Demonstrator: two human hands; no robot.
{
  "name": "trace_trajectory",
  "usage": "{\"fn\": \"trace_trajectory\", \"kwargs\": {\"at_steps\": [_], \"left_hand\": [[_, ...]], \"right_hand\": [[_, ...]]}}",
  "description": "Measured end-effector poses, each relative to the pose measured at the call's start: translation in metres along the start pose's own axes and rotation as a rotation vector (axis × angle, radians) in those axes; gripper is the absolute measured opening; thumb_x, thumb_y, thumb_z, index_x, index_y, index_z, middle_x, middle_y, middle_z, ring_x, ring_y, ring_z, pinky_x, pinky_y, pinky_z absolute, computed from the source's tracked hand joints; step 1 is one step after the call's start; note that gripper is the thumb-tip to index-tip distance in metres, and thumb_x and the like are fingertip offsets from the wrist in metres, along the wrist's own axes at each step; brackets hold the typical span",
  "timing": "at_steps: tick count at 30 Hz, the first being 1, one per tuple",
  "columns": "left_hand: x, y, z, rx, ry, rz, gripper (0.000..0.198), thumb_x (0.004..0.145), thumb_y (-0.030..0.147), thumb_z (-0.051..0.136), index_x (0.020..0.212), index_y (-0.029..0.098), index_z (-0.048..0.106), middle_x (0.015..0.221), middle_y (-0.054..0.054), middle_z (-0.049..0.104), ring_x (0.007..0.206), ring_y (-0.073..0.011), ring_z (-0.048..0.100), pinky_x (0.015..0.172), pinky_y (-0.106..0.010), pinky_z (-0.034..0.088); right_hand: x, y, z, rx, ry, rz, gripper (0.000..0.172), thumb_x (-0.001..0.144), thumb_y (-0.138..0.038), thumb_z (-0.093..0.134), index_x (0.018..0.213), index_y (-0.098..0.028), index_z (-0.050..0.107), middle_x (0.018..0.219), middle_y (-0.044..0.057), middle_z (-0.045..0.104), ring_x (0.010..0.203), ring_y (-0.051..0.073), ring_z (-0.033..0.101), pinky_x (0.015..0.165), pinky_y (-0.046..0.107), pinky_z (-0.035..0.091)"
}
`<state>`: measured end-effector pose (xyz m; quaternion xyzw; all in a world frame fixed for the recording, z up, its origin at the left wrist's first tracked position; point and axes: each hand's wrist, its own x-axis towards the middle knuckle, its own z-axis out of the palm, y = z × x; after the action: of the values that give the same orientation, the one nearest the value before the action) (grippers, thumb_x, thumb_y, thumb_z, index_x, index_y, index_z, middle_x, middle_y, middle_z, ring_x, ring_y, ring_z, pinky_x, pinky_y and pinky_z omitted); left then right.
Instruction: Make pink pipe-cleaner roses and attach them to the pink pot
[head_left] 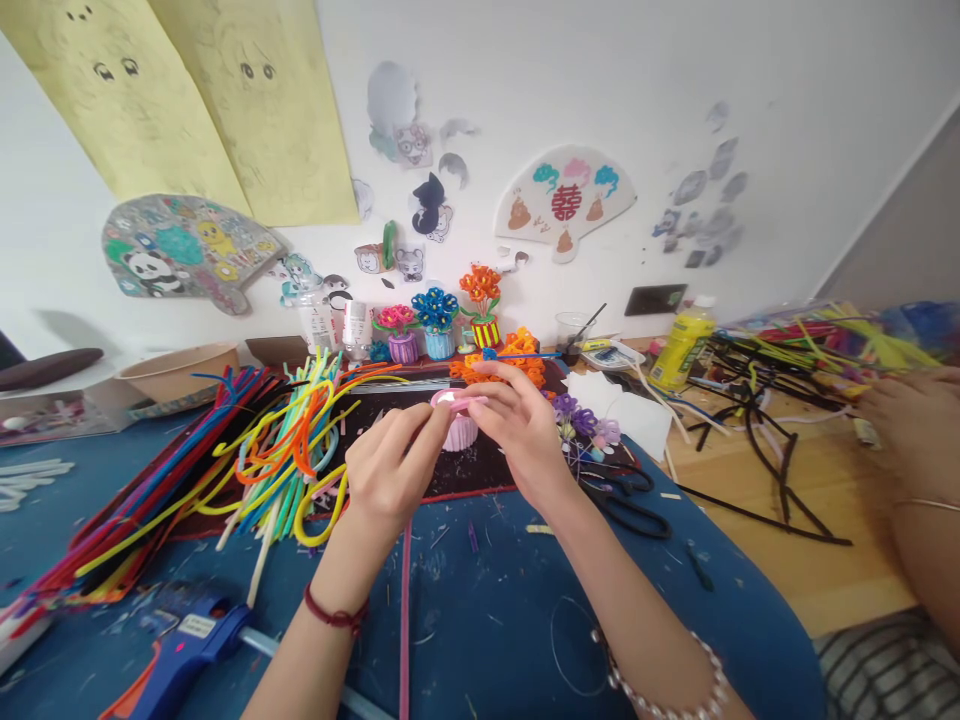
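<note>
Between my hands is a small pale pink ribbed pot [461, 434], resembling the pipe-cleaner pots at the back. Over its rim, my left hand [391, 468] pinches a pink pipe cleaner [471, 402] with thumb and forefinger. My right hand [519, 425] comes in from the other side, its fingers closed on the same pink strand. A long pink pipe cleaner strip [406, 620] runs from below my left hand toward the near edge; whether it joins the strand at the rim is hidden.
Bundled pipe cleaners [292, 450] lie left, with a blue glue gun [187, 640] nearer me. Finished flower pots [439, 343] stand against the wall. Black-handled scissors [626, 500] and purple flowers [574, 415] lie right, beyond them a yellow bottle [681, 345] and another person's hand [919, 420].
</note>
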<state>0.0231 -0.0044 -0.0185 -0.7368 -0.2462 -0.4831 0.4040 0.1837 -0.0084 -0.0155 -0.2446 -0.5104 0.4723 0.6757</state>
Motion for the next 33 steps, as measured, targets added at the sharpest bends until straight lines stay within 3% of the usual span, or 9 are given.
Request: {"fn": "trace_trajectory", "kwargs": {"at_steps": [6, 10, 15, 20, 26, 29, 33], "left_hand": [[0.002, 0.002, -0.001, -0.017, -0.017, -0.005, 0.022, 0.087, 0.009, 0.066, 0.107, 0.018, 0.068, 0.082, -0.006, 0.075, 0.063, -0.0159, 0.068, 0.061, -0.027, 0.049], [0.005, 0.006, 0.000, -0.045, -0.030, -0.082, 0.016, 0.088, 0.012, 0.066, 0.103, 0.018, 0.068, 0.081, -0.006, 0.075, 0.067, -0.0165, 0.070, 0.065, -0.026, 0.053], [0.013, 0.011, 0.000, -0.183, -0.045, -0.334, 0.006, 0.090, 0.016, 0.065, 0.089, 0.018, 0.070, 0.079, -0.004, 0.074, 0.066, -0.0133, 0.067, 0.062, -0.023, 0.051], [0.020, 0.011, -0.002, -0.368, -0.155, -0.551, 0.011, 0.090, 0.022, 0.065, 0.081, 0.018, 0.071, 0.069, 0.000, 0.069, 0.053, -0.0095, 0.053, 0.054, -0.022, 0.045], [0.018, 0.009, 0.000, -0.625, -0.219, -0.810, 0.019, 0.086, 0.030, 0.070, 0.102, 0.019, 0.072, 0.075, 0.000, 0.072, 0.059, -0.0120, 0.061, 0.060, -0.024, 0.051], [0.018, 0.009, 0.000, -0.725, -0.240, -0.831, 0.028, 0.085, 0.031, 0.071, 0.111, 0.020, 0.070, 0.075, 0.001, 0.068, 0.059, -0.0110, 0.058, 0.057, -0.022, 0.049], [0.021, 0.009, -0.003, -0.701, -0.263, -0.774, 0.023, 0.088, 0.031, 0.069, 0.107, 0.019, 0.071, 0.070, 0.002, 0.064, 0.057, -0.0099, 0.054, 0.057, -0.022, 0.046]], "right_hand": [[0.000, -0.001, 0.002, -0.011, 0.018, 0.004, 0.036, 0.075, -0.028, 0.076, 0.108, -0.024, 0.060, 0.092, 0.002, 0.074, 0.091, 0.019, 0.073, 0.085, 0.032, 0.059], [-0.001, 0.001, 0.001, -0.064, -0.023, -0.025, 0.039, 0.075, -0.029, 0.077, 0.109, -0.026, 0.059, 0.093, 0.001, 0.073, 0.092, 0.019, 0.073, 0.087, 0.033, 0.060], [-0.001, 0.005, -0.002, -0.115, -0.057, -0.040, 0.041, 0.075, -0.029, 0.079, 0.111, -0.028, 0.060, 0.095, 0.001, 0.071, 0.090, 0.019, 0.071, 0.083, 0.032, 0.060], [0.000, 0.005, -0.004, -0.124, -0.017, -0.007, 0.034, 0.078, -0.031, 0.077, 0.108, -0.027, 0.062, 0.086, 0.000, 0.071, 0.076, 0.017, 0.070, 0.074, 0.032, 0.060], [0.001, 0.000, -0.004, -0.127, 0.000, 0.027, 0.035, 0.076, -0.035, 0.078, 0.105, -0.026, 0.062, 0.080, -0.001, 0.071, 0.068, 0.018, 0.070, 0.067, 0.033, 0.060], [0.001, -0.001, -0.003, -0.122, 0.007, 0.038, 0.035, 0.075, -0.034, 0.078, 0.104, -0.026, 0.062, 0.080, -0.001, 0.071, 0.068, 0.018, 0.070, 0.064, 0.032, 0.060], [0.000, -0.003, -0.003, -0.088, -0.008, 0.043, 0.035, 0.073, -0.028, 0.079, 0.104, -0.025, 0.062, 0.077, -0.002, 0.071, 0.065, 0.017, 0.069, 0.061, 0.029, 0.058]]}}
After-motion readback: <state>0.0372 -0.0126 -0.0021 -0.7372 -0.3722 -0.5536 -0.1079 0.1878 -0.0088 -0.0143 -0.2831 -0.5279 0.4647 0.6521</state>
